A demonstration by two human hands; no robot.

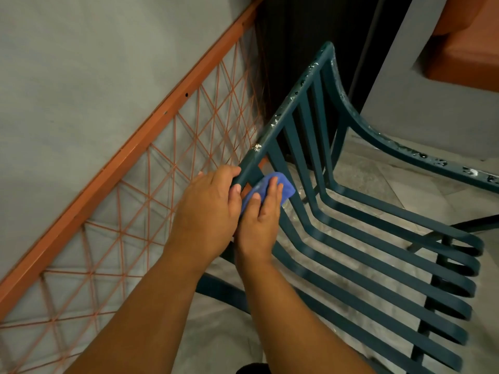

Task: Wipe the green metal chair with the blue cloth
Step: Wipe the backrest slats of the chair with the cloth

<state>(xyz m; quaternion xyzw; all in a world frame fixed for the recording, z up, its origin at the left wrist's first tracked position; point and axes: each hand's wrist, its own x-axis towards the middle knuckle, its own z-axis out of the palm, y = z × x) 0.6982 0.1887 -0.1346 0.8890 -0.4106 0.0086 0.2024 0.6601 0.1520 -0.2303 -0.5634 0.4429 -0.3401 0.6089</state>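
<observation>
While the orange lattice frame (151, 147) runs along the grey wall at the far left, the work sits just right of it. The left hand (208, 209) curls round the near end of the chair's (378, 238) top rail, thumb on the near face, fingers wrapped over the far side, steadying it. Just beside it, touching at the thumb side, the right hand (263, 214) lies with straight fingers pressing the cloth (272, 188) flat against the back slats, right under that rail end. Further right, the slats sweep down and forward into the seat, and the armrest at the far right shows flaking, whitish patches, as does the top rail.

The chair looks stiff and fairly heavy; it should not flex under a firm rub, and the rail is a sound place to brace it. The cloth is soft and light, bunched into a pad; it would likely wrap round one slat at a time. Chipped paint may snag the fabric, so slower strokes seem wise there. Most of the slats and the seat appear still to be done.
</observation>
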